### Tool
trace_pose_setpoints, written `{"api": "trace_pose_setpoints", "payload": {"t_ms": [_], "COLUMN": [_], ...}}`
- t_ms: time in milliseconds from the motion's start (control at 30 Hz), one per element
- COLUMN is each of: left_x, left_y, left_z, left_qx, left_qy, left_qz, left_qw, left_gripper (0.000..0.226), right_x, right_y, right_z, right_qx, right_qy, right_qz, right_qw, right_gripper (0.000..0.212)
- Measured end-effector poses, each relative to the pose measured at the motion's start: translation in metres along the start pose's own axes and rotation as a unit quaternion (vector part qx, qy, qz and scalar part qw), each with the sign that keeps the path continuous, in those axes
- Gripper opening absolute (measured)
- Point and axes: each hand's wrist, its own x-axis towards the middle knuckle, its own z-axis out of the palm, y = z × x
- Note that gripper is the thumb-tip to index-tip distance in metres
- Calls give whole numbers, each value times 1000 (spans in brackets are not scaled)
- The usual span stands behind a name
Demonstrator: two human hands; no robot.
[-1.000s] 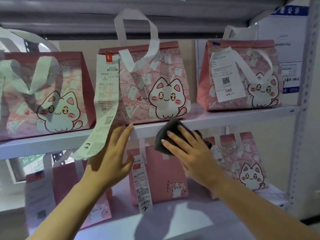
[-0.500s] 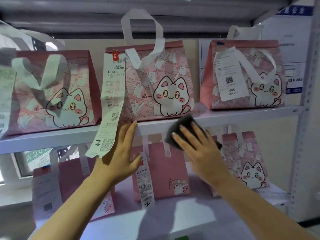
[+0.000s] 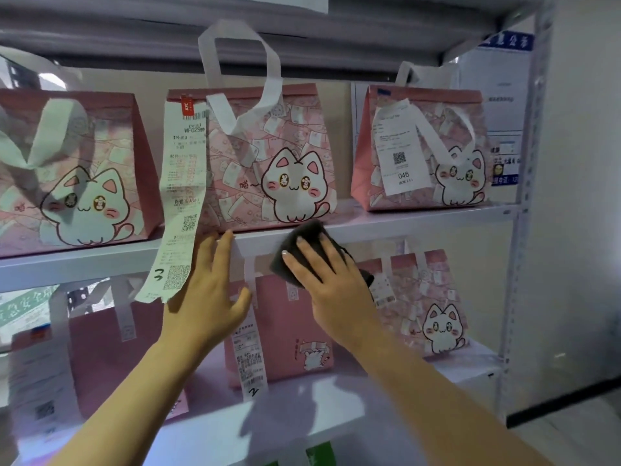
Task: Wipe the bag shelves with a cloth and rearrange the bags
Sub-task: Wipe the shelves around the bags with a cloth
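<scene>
Dark grey cloth sits pressed against the front edge of the white metal shelf under the straight fingers of your right hand, while your left hand, open and holding nothing, touches that edge below the middle pink cat-print bag and its long white paper receipt.

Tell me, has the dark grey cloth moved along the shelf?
No: the dark grey cloth stays at the white shelf edge just below the middle pink bag's cat print.
</scene>
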Motion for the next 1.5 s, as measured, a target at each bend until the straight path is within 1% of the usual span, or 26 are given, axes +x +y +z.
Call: {"api": "trace_pose_setpoints", "payload": {"t_ms": [67, 200, 300, 400, 500, 567, 600, 667, 733, 767, 867, 933, 1000, 1100, 1267, 1433, 1500], "left_x": [-5, -13, -23, -35, -48, -62, -70, -89, -110, -121, -158, -183, -208, -238, -275, -314, -334], "left_y": [1, 11, 22, 44, 73, 90, 97, 111, 125, 132, 149, 159, 166, 172, 166, 142, 132], "left_z": [-5, -7, 2, 20, 40, 54, 61, 76, 92, 99, 123, 138, 151, 167, 194, 240, 265], "left_qx": [32, 54, 84, 102, 75, 54, 47, 27, 1, -4, 6, 14, 22, 7, 17, 17, 21], "left_qy": [-7, -9, 18, -18, -44, -68, -80, -106, -133, -146, -186, -235, -283, -323, -349, -397, -416], "left_qz": [-6, -8, 61, 111, 116, 113, 116, 125, 131, 131, 126, 118, 105, 74, 54, 7, -2], "left_qw": [999, 998, 994, 988, 989, 990, 989, 986, 982, 980, 974, 965, 953, 943, 935, 918, 909], "left_gripper": [86, 89, 77, 75, 77, 78, 76, 71, 64, 62, 60, 63, 61, 61, 62, 64, 66], "right_x": [-7, -21, -26, -29, -46, -74, -92, -137, -184, -206, -263, -291, -314, -337, -373, -420, -436], "right_y": [21, 71, 92, 97, 115, 132, 141, 157, 167, 171, 179, 184, 187, 187, 179, 169, 162], "right_z": [-1, -11, -22, -27, -31, -31, -30, -23, -17, -14, -12, -11, -9, -6, 5, 33, 52], "right_qx": [-6, -6, 12, 55, 103, 136, 170, 232, 252, 257, 268, 292, 308, 313, 291, 274, 271], "right_qy": [-13, -12, -23, -23, -39, -64, -90, -154, -205, -229, -288, -314, -335, -357, -387, -379, -385], "right_qz": [6, 73, 86, 99, 113, 123, 140, 207, 278, 294, 304, 339, 361, 373, 398, 463, 469], "right_qw": [1000, 997, 996, 993, 988, 981, 971, 938, 904, 892, 867, 837, 814, 797, 780, 753, 748], "right_gripper": [58, 66, 60, 59, 58, 57, 56, 56, 53, 51, 49, 50, 50, 50, 50, 51, 53]}}
